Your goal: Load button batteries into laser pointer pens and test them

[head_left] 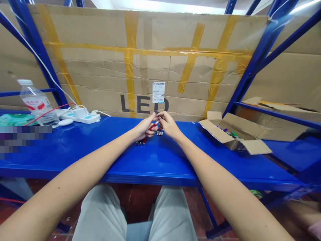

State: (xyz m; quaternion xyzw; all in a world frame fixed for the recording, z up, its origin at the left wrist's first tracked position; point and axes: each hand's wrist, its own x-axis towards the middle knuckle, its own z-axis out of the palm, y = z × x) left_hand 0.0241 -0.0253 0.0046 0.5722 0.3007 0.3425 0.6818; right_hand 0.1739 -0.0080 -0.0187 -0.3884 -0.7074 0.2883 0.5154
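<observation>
Both my hands meet over the middle of the blue shelf. My left hand is closed round a thin red stick-like item, perhaps a pen. My right hand pinches the upper end of the same red item with its fingertips. Just below the hands, small dark parts lie on the shelf, and another small cluster sits between the hands. I cannot make out what these parts are.
An open cardboard box with small coloured items stands at the right. At the left are a water bottle, a white power strip with cables and a white mouse. Taped cardboard marked LED forms the back wall.
</observation>
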